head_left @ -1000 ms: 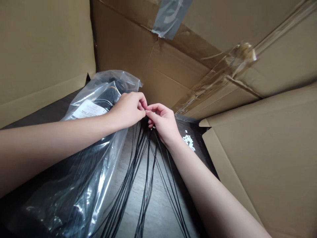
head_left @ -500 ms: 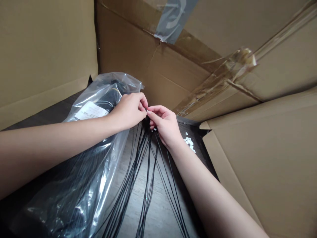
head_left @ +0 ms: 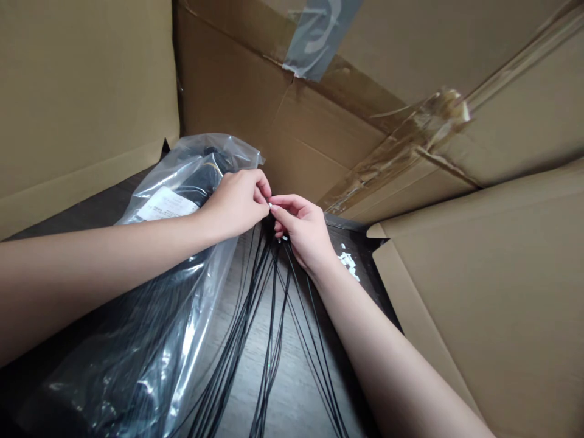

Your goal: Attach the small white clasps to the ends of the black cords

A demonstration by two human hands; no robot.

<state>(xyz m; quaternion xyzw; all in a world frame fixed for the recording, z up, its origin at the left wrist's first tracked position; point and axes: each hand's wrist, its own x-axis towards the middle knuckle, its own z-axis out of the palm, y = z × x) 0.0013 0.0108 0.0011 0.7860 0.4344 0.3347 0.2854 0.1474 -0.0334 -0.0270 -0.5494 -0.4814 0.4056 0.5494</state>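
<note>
My left hand [head_left: 244, 201] is closed in a pinch, its fingertips against those of my right hand [head_left: 303, 228]. A tiny white connector [head_left: 271, 205] shows between the fingertips, with my right thumb and forefinger shut on it. The left fingers pinch what looks like the end of a black wire, mostly hidden by them. Below both hands, several thin black wires [head_left: 244, 328] fan out toward me in loose bundles. Another small white piece [head_left: 285, 238] shows at the wire ends under my right hand.
To the left lies a clear plastic bag [head_left: 196, 322] full of black wires, with a white label [head_left: 166, 205]. A pile of small white pieces [head_left: 349, 266] lies right of my right wrist. Cardboard walls [head_left: 292, 134] with tape enclose the dark tabletop [head_left: 283, 401].
Hardly anything differs. Both hands keep their pinch at the same spot, and the white connector between the fingertips shows slightly more.
</note>
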